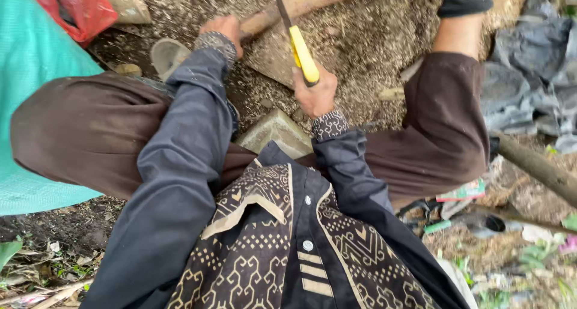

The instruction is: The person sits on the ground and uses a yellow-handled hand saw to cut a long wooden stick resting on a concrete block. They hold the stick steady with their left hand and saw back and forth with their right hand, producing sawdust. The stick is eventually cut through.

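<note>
Right hand (315, 93) fingers clamped on yellow-handled saw (302, 54) — left hand (223, 30) (fingers curled) gripping pole (300, 3).

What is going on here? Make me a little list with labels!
left hand: left hand pressed on a wooden pole
right hand: right hand gripping a yellow-handled saw
saw blade: set against the pole
ground: sawdust spread under the pole
nearby: stone block between the knees, teal tarp at left
</note>
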Demonstrator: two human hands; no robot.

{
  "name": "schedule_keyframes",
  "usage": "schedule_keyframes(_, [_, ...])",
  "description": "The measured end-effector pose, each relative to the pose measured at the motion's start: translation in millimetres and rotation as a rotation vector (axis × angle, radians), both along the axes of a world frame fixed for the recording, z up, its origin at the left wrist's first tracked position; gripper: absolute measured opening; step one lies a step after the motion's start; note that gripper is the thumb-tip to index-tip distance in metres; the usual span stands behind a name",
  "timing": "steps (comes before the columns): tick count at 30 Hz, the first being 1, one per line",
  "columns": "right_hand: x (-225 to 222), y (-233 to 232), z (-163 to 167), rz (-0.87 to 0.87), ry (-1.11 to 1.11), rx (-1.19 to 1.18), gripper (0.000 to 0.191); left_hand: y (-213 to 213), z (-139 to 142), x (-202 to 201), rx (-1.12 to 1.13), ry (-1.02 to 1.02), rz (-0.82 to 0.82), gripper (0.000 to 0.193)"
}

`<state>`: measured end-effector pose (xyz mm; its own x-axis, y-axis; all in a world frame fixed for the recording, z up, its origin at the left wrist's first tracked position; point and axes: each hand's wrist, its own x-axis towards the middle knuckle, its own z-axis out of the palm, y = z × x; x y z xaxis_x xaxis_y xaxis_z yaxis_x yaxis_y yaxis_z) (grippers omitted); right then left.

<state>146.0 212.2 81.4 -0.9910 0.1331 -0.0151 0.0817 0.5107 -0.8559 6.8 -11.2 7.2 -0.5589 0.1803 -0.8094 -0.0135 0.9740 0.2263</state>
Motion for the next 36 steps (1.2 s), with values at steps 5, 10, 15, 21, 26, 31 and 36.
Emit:
schedule_keyframes(5, [65.8,19.3,81.4,-0.033,-0.149,0.027,0.015,-0.6,1.6,0.4,0.016,0.018,0.03,0.039])
schedule_keyframes(10, [40.0,19.8,57.2,0.099,-0.03,0.187,0.013,-0.7,-3.8,-1.2,0.018,0.049,0.009,0.039])
schedule_keyframes(15, [-17.7,0.8,-3.7,0.07,0.074,0.065,0.013,0.4,-1.1,-1.6,0.002,0.019,0.038,0.036])
schedule_keyframes(21, [63.6,17.0,75.7,0.007,-0.075,0.147,0.018,1.8,-0.1,-1.6,-0.009,-0.005,0.012,0.043])
schedule_keyframes(26, [40.8,20.2,47.7,0.049,-0.062,0.179,0.014,2.0,-4.1,1.5,-0.02,0.033,0.03,0.033])
schedule_keyframes(31, [-51.4,-12.1,-33.4,0.079,0.068,0.21,0.016,2.7,0.8,0.3,-0.018,0.03,0.009,0.036])
schedule_keyframes(36, [22.9,1.4,31.4,0.017,0.018,0.148,0.019,1.5,1.2,-1.9,0.012,0.067,0.023,0.038])
